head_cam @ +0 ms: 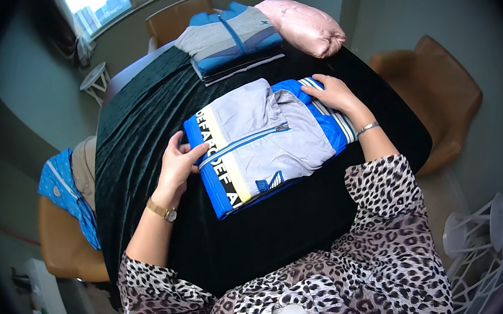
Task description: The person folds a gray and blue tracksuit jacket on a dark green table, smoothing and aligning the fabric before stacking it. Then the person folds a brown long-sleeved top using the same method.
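Note:
A folded grey and blue zip jacket (268, 141) lies front side up before me, with a yellow band and printed lettering along its blue hem. My left hand (180, 160) holds that hem, thumb on top and the other fingers partly hidden at the edge. At the far right side, my right hand (337, 95) grips a striped ribbed band (318, 90) of the jacket between thumb and fingers. More striped ribbing (345, 126) shows below my right wrist. The jacket's zip pull (282, 127) lies near the collar.
Dark velvet cloth (135, 105) covers the table. Farther back sit a stack of folded clothes (234, 39) and a bundled pink padded garment (304, 27). Brown chairs (438, 100) stand around, the left chair (65, 241) bearing a blue garment (63, 177). A white stool (475, 225) is at lower right.

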### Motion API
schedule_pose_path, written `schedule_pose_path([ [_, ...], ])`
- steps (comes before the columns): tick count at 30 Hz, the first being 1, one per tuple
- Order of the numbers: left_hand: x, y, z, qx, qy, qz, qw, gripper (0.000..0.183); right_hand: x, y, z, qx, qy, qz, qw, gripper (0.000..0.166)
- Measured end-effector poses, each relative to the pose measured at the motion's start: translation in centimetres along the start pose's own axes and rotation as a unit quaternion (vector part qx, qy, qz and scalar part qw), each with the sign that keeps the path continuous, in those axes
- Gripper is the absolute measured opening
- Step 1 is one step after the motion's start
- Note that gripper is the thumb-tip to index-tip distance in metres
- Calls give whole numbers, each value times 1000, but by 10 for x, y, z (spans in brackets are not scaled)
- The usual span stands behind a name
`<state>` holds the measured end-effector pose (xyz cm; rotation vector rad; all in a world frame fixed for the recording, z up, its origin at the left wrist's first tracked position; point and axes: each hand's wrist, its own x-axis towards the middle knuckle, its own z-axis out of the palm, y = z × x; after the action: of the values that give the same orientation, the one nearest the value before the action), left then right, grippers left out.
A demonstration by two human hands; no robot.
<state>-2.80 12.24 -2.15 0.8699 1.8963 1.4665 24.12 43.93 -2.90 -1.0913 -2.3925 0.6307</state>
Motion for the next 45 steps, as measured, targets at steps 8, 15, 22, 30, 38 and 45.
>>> schedule_pose_path([
  [8,-11,-1,13,-148,-55,16,987,66,23,-5,16,18,-24,7,1000,90],
  [15,-38,39,-36,-127,-11,79,989,72,-7,-53,26,271,66,-56,959,62],
  [22,-92,-31,-99,-27,44,-46,998,88,-43,-89,66,85,-53,-124,987,68],
  [30,-92,5,-85,456,6,285,843,65,-60,-127,44,64,54,-307,948,35],
  [38,-58,-2,-57,538,-51,291,789,73,-57,-156,78,136,-12,-391,910,11],
  [45,-67,-2,-53,549,-47,285,784,73,-54,-144,53,169,-161,-239,942,5],
])
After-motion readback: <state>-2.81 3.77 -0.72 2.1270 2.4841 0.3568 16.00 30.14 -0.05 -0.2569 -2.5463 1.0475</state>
